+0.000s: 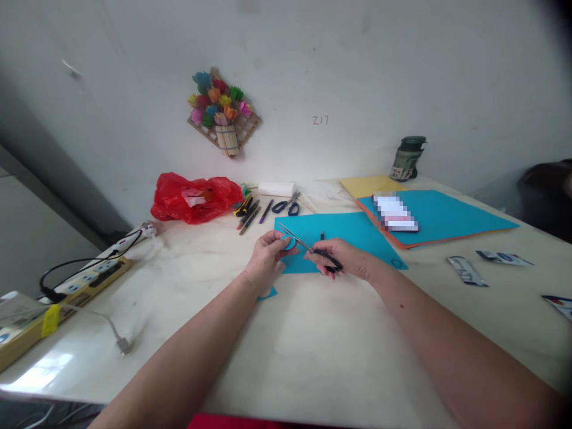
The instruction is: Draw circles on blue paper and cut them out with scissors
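My left hand (267, 255) pinches a small rounded piece of blue paper (290, 242) between thumb and fingers. Black-handled scissors (328, 257) are held in my right hand (342, 256), their blades slightly apart and beside the small piece. Beneath both hands lies a blue sheet (339, 229), with a small dark circle drawn near its lower right corner. A blue paper scrap (269, 294) rests on the table by my left wrist, partly hidden by it.
A red plastic bag (196, 199), pens (250, 217) and blue-handled scissors (286, 205) lie behind my hands. To the right are stacked coloured sheets (447, 214), a phone (395, 213), a bottle (407, 158) and small packets (467, 271). A power strip (96, 277) lies at left.
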{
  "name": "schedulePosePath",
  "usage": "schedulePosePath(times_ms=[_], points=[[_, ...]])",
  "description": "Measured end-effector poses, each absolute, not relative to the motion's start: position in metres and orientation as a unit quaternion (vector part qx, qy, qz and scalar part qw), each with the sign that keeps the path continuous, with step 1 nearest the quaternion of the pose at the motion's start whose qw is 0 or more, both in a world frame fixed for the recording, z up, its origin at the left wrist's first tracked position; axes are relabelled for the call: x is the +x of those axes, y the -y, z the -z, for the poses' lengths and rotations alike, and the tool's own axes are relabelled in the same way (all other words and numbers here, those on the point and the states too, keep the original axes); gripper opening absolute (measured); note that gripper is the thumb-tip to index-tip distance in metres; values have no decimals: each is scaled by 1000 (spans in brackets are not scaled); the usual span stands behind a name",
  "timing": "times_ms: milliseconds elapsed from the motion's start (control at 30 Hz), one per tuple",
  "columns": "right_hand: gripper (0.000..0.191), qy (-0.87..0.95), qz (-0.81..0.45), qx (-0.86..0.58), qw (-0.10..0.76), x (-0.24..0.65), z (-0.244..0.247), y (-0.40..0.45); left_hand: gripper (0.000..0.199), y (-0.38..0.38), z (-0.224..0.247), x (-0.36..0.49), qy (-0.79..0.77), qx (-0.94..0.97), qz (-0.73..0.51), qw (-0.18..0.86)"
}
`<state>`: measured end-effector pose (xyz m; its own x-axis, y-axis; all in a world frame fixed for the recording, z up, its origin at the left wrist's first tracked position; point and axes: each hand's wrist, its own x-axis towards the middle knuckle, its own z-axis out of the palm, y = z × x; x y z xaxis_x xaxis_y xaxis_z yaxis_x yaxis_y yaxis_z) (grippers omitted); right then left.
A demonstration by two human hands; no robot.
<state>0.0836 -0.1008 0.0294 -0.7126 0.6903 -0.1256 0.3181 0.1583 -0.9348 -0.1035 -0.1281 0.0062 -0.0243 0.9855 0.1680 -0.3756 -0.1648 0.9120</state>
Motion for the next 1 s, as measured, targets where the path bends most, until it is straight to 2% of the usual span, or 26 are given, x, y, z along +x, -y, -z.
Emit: schedulePosePath(times_ms=[267,633,767,1000], points=[[25,737,-573,-297,200,83,-33,104,15,129,-12,-105,-308,471,-637,527],[39,717,-630,-226,196,60,-48,109,18,142,-43,-131,-351,498,-589,531],[42,711,-642,-227,178,40,-49,105,18,152,-35,-150,-362,494,-597,518],[42,692,-649,-241,204,12,-32,114,19,158,-17,-175,-377,475,-624,493]])
